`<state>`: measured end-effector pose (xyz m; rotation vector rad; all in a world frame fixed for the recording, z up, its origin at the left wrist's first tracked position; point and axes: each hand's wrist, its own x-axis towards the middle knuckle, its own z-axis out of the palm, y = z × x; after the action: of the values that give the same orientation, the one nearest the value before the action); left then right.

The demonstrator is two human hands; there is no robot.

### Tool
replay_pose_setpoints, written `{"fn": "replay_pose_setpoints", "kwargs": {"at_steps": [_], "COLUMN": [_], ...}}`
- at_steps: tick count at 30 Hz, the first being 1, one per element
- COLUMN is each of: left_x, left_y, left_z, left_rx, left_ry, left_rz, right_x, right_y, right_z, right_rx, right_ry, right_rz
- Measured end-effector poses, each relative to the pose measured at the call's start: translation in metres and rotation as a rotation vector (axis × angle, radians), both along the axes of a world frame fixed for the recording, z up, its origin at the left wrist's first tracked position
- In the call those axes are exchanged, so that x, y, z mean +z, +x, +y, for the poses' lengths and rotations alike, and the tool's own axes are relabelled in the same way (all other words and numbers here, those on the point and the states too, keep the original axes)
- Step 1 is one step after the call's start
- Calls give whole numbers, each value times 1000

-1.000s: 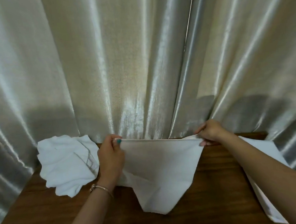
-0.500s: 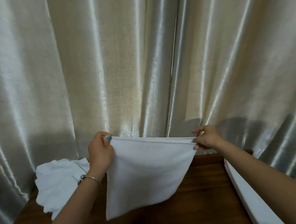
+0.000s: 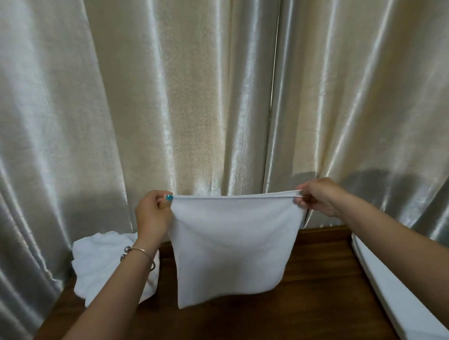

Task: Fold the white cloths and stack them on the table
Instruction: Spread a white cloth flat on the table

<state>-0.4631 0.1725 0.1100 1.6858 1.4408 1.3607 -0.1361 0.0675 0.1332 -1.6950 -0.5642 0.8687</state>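
The curtain fills the wall ahead of me, and below it the brown table runs under my arms. On its left lies a crumpled heap of white cloths; along its right edge sits a flat white stack. The cloth I am working on hangs in the air above the table's middle, its top hem stretched level from side to side, its body dropping straight down from my fingers, the lower edge apparently clear of the wood. My left hand pinches the left top corner, thumb and fingers closed on the hem. My right hand pinches the right corner likewise. Both forearms reach forward, the hands level and equally near.
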Motion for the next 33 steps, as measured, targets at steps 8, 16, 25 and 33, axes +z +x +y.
{"fn": "replay_pose_setpoints", "kwargs": {"at_steps": [8,16,25,33], "left_x": [-9,-38,-24,-81], "left_y": [-18,-21,-17,-68], "left_z": [13,28,56,2], "left_rx": [9,-15,-295,-826], "left_ry": [-36,-104,-120,-738], "left_rz": [83,126,-193,146], "right_x": [5,-27,-49,-121], "right_y": [-7,-1,12,25], "right_z": [5,13,30,-42], "right_rx": [79,169,51,593], "right_ry": [27,7,235,-196], "right_rz": [-55,-376,-512,-419]}}
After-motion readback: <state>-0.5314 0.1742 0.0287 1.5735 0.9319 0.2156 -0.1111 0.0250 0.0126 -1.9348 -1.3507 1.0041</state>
